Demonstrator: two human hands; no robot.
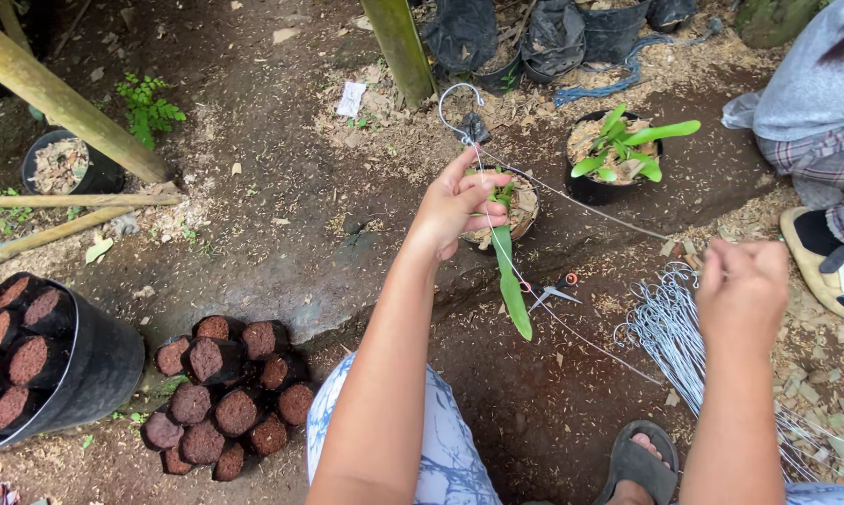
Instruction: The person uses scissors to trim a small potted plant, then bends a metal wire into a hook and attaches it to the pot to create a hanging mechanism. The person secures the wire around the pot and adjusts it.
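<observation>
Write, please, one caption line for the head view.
Left hand holds a hooked wire hanger above a small potted plant; right hand grips its wires.

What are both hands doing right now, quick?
Left hand: closed on a wire hanger at a small potted plant.
Right hand: closed in a loose fist above a bundle of wires; contents cannot be told.

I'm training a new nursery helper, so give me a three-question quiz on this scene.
1. What does the left hand hold?
2. True or false: the scissors are in the right hand.
3. The bundle of wire hangers lies: A) in the bucket, B) on the ground under the right hand.

Key: 1. A wire hanger above a small potted plant. 2. False; they lie on the ground. 3. B.
</observation>
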